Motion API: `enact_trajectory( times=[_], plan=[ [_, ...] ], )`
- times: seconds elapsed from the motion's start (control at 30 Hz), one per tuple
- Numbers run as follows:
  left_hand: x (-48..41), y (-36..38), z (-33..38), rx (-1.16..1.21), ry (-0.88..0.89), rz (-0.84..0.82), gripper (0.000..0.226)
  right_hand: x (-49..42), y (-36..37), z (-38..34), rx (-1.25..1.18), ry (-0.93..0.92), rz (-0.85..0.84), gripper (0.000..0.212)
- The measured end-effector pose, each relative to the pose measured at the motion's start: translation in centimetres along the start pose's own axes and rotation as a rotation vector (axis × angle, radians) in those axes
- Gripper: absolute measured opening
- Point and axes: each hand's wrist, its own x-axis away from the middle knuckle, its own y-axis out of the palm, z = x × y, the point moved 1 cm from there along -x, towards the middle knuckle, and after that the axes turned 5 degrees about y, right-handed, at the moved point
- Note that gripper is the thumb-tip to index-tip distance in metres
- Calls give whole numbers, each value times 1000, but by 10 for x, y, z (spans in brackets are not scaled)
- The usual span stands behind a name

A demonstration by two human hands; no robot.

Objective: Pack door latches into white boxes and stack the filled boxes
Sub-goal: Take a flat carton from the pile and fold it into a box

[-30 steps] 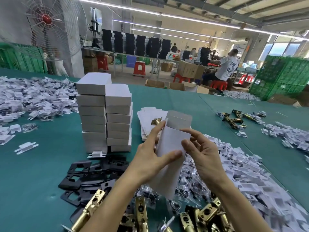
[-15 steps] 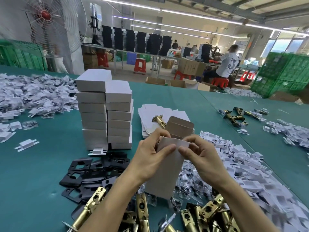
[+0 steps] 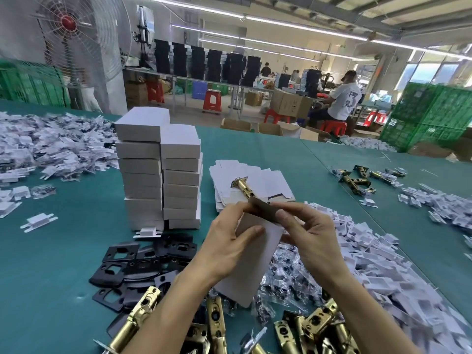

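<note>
2 stacks of filled boxes (image 3: 158,172) standing just left. I'm holding the white box (image 3: 255,256) above the latches (image 3: 314,325). Left hand (image 3: 224,249) gripping its body, right hand (image 3: 309,238) pinching the end flap (image 3: 263,209). The flap was upright 1 s ago and is now folding shut. Stacking likely next.

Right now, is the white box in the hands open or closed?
Open: the white box has its top flap bent over, brown inside showing, not tucked in.

Legible markings: a large dark numeral "3" on the back of the white T-shirt (image 3: 345,97) of a seated person, far at 1 o'clock. Smaller print above it is too blurred to read, as is the mark on the cardboard box (image 3: 288,106) beside.
</note>
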Motion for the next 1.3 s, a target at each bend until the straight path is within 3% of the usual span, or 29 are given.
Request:
enact_trajectory(
  times=[0.2,0.33,0.4,0.53,0.7,0.93,1.17,1.3],
  plan=[
    [1,-1,5,-94,-43,133,46,4,4,4,86,22,48,26],
    [5,15,13,-394,-190,-3,101,5,7,2,129,3,113,13],
    [9,24,11,-513,-236,-71,112,4,8,1,112,8,128,14],
    [7,22,7,-402,-220,-38,88,4,7,-6,109,26,74,13],
    [4,19,10,-339,-163,17,80,1,0,-13,87,109,4,15],
    [7,17,18,-362,-58,47,92,0,-1,-14,4,137,63,29],
    [7,17,21,-364,-61,45,99,7,4,-23,199,77,18,17],
    [8,16,21,-341,-49,64,103,7,7,-28,260,60,-16,29]
  ],
)
